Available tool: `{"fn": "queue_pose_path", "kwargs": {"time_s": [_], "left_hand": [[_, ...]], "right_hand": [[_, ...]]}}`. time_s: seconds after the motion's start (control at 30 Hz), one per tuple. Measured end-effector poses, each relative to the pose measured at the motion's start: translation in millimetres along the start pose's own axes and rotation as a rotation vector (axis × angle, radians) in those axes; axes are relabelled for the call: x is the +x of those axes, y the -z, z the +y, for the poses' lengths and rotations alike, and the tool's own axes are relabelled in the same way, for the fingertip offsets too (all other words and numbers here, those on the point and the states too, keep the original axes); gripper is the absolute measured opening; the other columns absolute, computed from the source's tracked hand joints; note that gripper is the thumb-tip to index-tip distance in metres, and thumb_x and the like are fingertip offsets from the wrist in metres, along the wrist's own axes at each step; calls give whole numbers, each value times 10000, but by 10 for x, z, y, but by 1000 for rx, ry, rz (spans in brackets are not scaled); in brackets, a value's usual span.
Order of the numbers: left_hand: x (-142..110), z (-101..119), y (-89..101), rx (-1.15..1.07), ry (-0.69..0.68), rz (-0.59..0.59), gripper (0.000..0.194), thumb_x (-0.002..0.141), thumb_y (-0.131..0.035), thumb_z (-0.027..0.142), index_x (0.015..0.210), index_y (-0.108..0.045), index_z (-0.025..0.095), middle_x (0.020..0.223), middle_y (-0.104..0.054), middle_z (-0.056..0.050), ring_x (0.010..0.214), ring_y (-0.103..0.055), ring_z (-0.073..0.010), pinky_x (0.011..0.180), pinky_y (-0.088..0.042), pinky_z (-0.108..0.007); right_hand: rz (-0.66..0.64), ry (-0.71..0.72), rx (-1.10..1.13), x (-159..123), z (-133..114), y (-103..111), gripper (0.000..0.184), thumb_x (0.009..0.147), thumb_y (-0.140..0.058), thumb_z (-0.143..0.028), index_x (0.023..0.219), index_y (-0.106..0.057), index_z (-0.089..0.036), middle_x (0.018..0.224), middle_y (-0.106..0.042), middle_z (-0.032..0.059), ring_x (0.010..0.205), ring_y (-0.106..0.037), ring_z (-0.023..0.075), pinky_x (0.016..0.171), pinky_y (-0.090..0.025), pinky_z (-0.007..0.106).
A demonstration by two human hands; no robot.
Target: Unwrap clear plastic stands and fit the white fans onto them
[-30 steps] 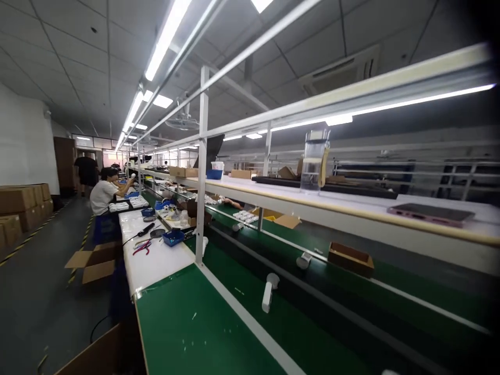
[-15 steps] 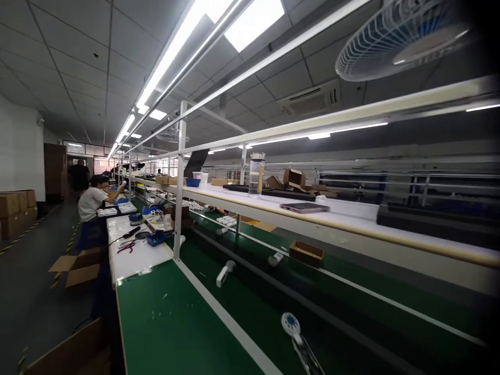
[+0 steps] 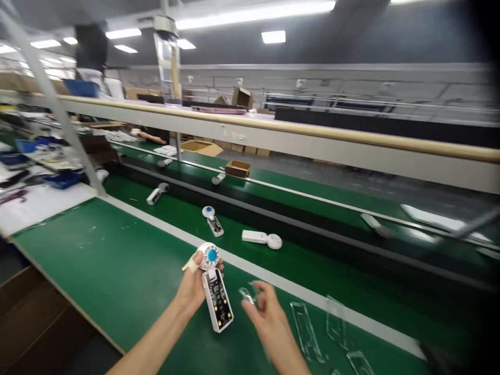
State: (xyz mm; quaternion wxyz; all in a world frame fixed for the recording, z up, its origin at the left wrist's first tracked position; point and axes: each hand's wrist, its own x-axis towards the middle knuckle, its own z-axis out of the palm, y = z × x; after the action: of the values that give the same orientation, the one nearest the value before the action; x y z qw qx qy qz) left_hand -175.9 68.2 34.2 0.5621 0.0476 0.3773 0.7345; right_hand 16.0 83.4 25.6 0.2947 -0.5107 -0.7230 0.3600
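My left hand (image 3: 191,286) is closed round the round head of a white handheld device (image 3: 217,302). That head has a blue centre, and the handle's face shows a bare circuit board with small yellow parts. There is a pale wrap on my left thumb. Just to the right, my right hand (image 3: 271,320) pinches a small clear plastic piece (image 3: 247,296), apart from the device. Several clear plastic frames (image 3: 307,330) lie on the green bench (image 3: 97,260) to the right of my right hand.
Beyond a pale strip, more white devices lie on the green belt: one with its circuit board showing (image 3: 214,225), one closed (image 3: 255,237). A raised shelf (image 3: 312,133) carries a clear bottle (image 3: 167,67). A metal post (image 3: 58,104) and blue tray (image 3: 62,179) stand left.
The view has swung right and down. Both my hands, the held device and the clear plastic pieces now show; none of them was in the earlier view.
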Motion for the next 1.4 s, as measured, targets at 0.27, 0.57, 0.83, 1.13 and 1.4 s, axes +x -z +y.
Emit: {"fn": "queue_pose_path", "kwargs": {"time_s": [0.27, 0.57, 0.83, 1.13, 1.4], "left_hand": [[-46, 29, -160, -3, 62, -106, 384, 764, -633, 439, 991, -612, 130, 878, -695, -101, 888, -649, -253, 824, -507, -358], [162, 164, -110, 45, 98, -71, 463, 713, -670, 489, 1037, -614, 163, 959, -695, -112, 998, -618, -274, 863, -487, -383], [199, -138, -47, 536, 188, -49, 591, 563, -742, 570, 958, -674, 136, 935, -688, -141, 919, -620, -304, 758, -475, -374], [409, -586, -136, 615, -118, 2, 521, 519, -755, 579, 813, -687, 154, 919, -666, -122, 879, -619, -309, 809, -492, -400], [1195, -601, -368, 910, -80, -184, 761, 558, -759, 505, 1207, -545, 171, 1132, -595, -159, 1163, -480, -349, 1022, -314, -463]], "right_hand": [[164, 105, -144, 180, -451, -689, 416, 865, -491, -404, 1263, -500, -281, 938, -539, 58, 868, -583, 233, 680, -508, 335], [61, 68, -175, 86, -244, -947, 541, 954, -271, -398, 1456, -72, -375, 1026, -593, 55, 811, -635, 213, 599, -534, 295], [201, 65, -112, 248, 48, -717, 438, 897, -384, -503, 1298, -488, -360, 1014, -631, 41, 894, -622, 223, 689, -507, 285], [475, -323, 184, 651, 352, -706, 601, 852, -228, -627, 474, -475, -230, 492, -576, 42, 511, -551, 198, 548, -417, 290], [362, -534, -157, 1488, 962, 7, 543, 927, -204, -398, 623, -603, -187, 681, -675, 109, 694, -642, 230, 631, -449, 298]]}}
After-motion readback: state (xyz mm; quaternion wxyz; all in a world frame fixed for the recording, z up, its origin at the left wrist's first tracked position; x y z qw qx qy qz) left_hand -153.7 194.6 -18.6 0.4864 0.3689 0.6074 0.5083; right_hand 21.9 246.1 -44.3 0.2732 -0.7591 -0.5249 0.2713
